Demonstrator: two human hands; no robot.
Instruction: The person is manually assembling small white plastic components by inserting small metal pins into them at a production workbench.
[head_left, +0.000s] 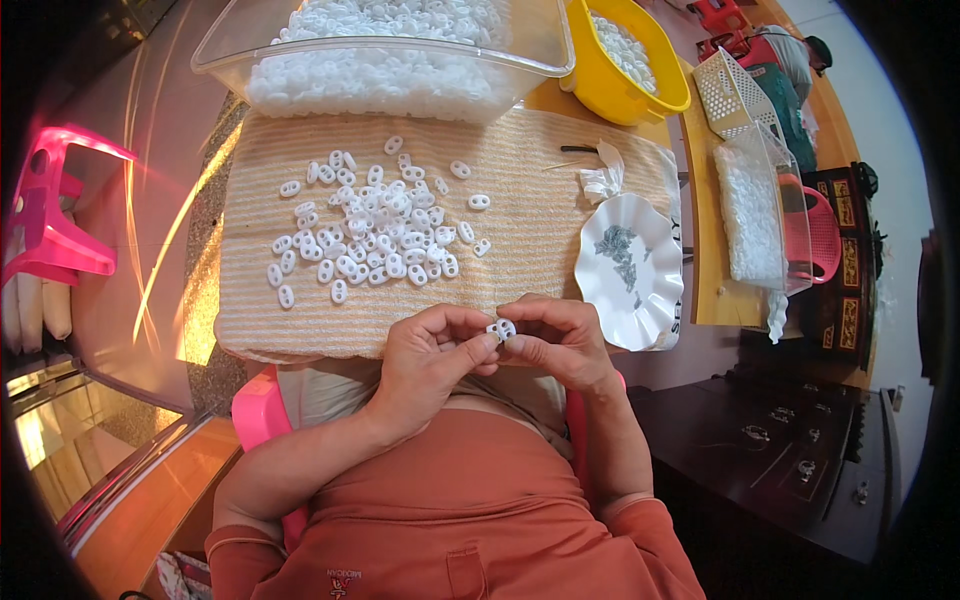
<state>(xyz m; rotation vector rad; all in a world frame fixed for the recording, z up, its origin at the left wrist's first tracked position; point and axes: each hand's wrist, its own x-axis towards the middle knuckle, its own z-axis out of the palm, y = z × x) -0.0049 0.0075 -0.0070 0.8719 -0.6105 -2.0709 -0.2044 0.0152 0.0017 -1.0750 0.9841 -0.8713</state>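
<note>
Close to my body, just in front of the table's near edge, both hands meet with fingertips pinched together. Between them is a small white two-hole plastic piece [505, 328], like a cord lock; whether it is one part or two I cannot tell. My left hand [428, 350] grips its left side, thumb and forefinger closed. My right hand [562, 342] pinches it from the right. Beyond my left hand, a loose heap of similar white oval two-hole pieces [385, 225] lies on the striped towel [530, 180]. Right of my right hand, a white scalloped plate [650, 290] holds small grey bits [620, 252].
A clear bin [380, 60] full of white pieces and a yellow basin [650, 105] stand at the back. A crumpled white wrapper [602, 180] lies above the plate. Pink stool [65, 210] at left; another clear bin [750, 205] and a person [795, 65] at right.
</note>
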